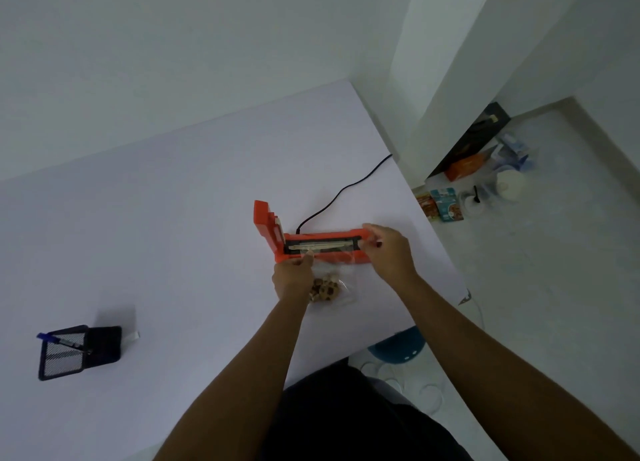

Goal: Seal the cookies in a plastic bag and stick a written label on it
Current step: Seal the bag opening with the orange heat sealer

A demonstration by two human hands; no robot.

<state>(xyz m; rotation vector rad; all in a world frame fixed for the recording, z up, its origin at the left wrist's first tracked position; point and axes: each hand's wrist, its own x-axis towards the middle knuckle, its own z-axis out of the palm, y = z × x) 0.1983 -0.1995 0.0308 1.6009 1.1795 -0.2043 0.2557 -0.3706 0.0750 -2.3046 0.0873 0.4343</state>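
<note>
An orange heat sealer [349, 233] lies on the white table [156, 218] with its lid [266, 225] swung up at the left end. A clear plastic bag [341, 282] holding brown cookies [323, 290] lies just in front of it, its open edge laid across the sealer's dark strip. My left hand [292, 277] pinches the bag's left top corner. My right hand [389, 252] pinches the bag's right top corner at the sealer's right end.
A black cable [343, 190] runs from the sealer off the table's far right edge. A black mesh pen holder [74, 351] with a blue pen [59, 339] stands at the left, a small white slip [133, 336] beside it. Boxes and packets [446, 204] clutter the floor at the right.
</note>
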